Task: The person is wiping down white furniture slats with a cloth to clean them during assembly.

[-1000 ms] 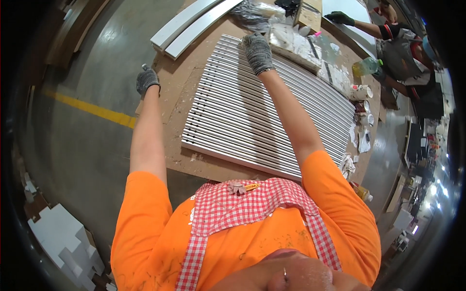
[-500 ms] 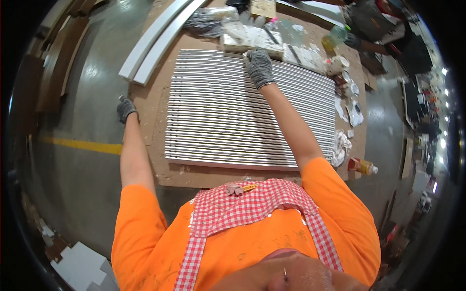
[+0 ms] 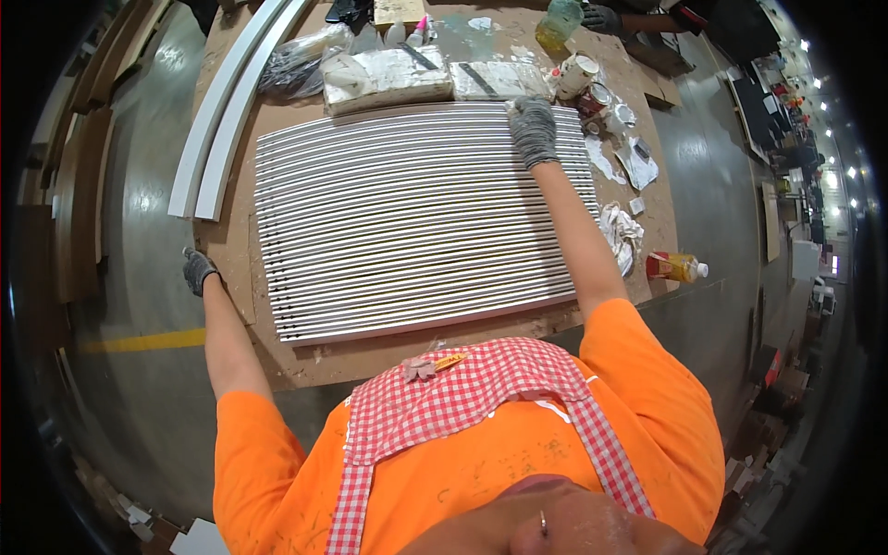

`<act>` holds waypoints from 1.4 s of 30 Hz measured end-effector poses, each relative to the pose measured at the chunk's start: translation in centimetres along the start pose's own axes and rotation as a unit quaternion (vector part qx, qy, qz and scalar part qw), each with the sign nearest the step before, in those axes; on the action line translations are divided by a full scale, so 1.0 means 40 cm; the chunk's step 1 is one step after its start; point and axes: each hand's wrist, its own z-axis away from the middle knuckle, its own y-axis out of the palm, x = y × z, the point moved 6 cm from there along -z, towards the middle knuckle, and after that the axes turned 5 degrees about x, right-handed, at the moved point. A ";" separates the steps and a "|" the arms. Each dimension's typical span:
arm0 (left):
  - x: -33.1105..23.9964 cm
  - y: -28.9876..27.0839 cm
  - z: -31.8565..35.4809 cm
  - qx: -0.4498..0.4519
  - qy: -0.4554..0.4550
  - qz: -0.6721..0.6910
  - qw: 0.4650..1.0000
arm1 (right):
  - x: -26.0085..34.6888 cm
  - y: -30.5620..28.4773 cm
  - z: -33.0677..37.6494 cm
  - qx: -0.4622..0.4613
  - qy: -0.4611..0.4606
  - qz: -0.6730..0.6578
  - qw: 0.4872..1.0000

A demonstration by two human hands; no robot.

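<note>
A wide panel of white slats with dark gaps (image 3: 416,222) lies flat on a brown, paint-stained work table (image 3: 324,365). My right hand (image 3: 534,131), in a grey knit glove, rests at the panel's far edge, right of its middle. Its fingers are curled, with a small pale piece showing at their tips that I cannot make out. Off the table's left edge, my left hand (image 3: 198,272) hangs in a similar glove, its fingers curled. A pale spot shows at its tip; whether it is a held thing or a bare fingertip is unclear.
White-stained blocks (image 3: 393,79) sit beyond the panel. Two long white boards (image 3: 227,139) lie at left by crumpled plastic (image 3: 301,63). Paint-smeared cans (image 3: 578,76), a white rag (image 3: 622,236) and a yellow bottle (image 3: 677,267) line the right. Across, another person's gloved hand (image 3: 603,18) shows.
My right hand has slid to the right along the panel's far edge. The view has shifted, so the table sits farther left and is turned. My left hand stays beside the table's left edge.
</note>
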 end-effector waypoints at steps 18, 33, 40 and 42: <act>-0.094 0.016 0.075 0.061 -0.081 -0.011 0.995 | -0.454 -0.047 -0.001 -0.084 0.100 0.126 0.983; 0.063 0.043 -0.088 -0.005 -0.014 0.011 1.000 | -0.435 -0.087 0.049 -0.024 0.187 -0.035 0.981; 0.051 0.008 -0.071 -0.008 -0.031 0.014 0.999 | -0.423 -0.087 0.035 -0.015 0.209 -0.071 0.975; 0.052 0.005 -0.072 0.003 -0.008 0.016 1.000 | -0.424 -0.085 0.036 0.017 0.240 -0.005 0.971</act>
